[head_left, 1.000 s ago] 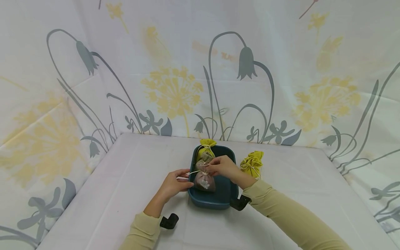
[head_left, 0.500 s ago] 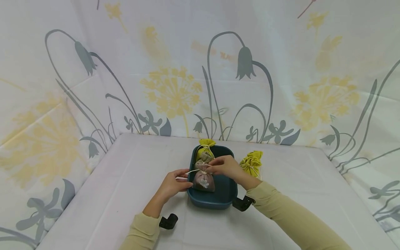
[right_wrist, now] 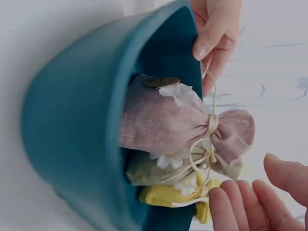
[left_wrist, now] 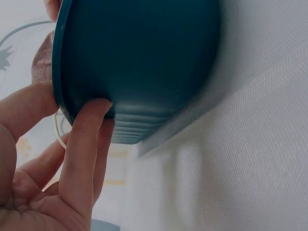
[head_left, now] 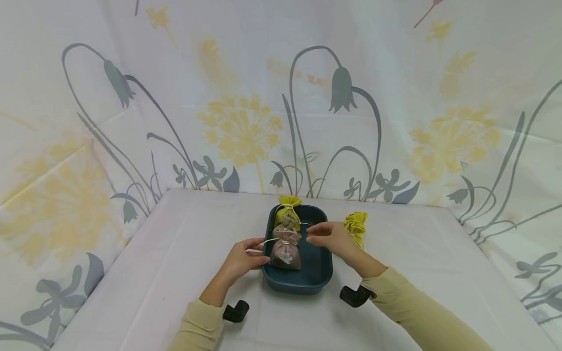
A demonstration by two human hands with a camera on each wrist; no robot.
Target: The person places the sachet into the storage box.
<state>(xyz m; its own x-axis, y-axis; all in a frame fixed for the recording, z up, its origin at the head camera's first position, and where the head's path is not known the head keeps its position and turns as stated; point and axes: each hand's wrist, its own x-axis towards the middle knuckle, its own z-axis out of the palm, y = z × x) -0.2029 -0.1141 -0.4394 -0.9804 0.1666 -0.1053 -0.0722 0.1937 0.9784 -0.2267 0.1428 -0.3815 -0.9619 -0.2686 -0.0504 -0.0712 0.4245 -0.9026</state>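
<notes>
Right hand (head_left: pixel 335 239) has drawn off rightward from the neck of the pink pouch (head_left: pixel 287 249), where it was half a second ago. Fingers nearly straight, thumb apart, grasping nothing; it hangs over the tub's right side. Left hand (head_left: pixel 241 259) unchanged: thumb and fingers hold the left rim of the dark teal tub (head_left: pixel 297 288), some fingers against the outer wall.

Pink pouch inside the tub, left side, nearest the person; neck tied, white flower (right_wrist: pixel 177 92) and oval tag (right_wrist: pixel 162 82) on its body. Pale cord (right_wrist: pixel 214 96) runs from its neck over the rim to the left hand; whether pinched there, cannot tell. Next behind, a grey-green pouch (right_wrist: pixel 149 169); farthest, a yellow pouch (right_wrist: pixel 161 195). Three in a row.

Tub stands on the white-covered desk (head_left: pixel 197 234). Second yellow pouch (head_left: pixel 356 225) outside it, to the right, partly hidden behind the right hand. Flower-printed cloth (head_left: pixel 395 63) hangs behind.
</notes>
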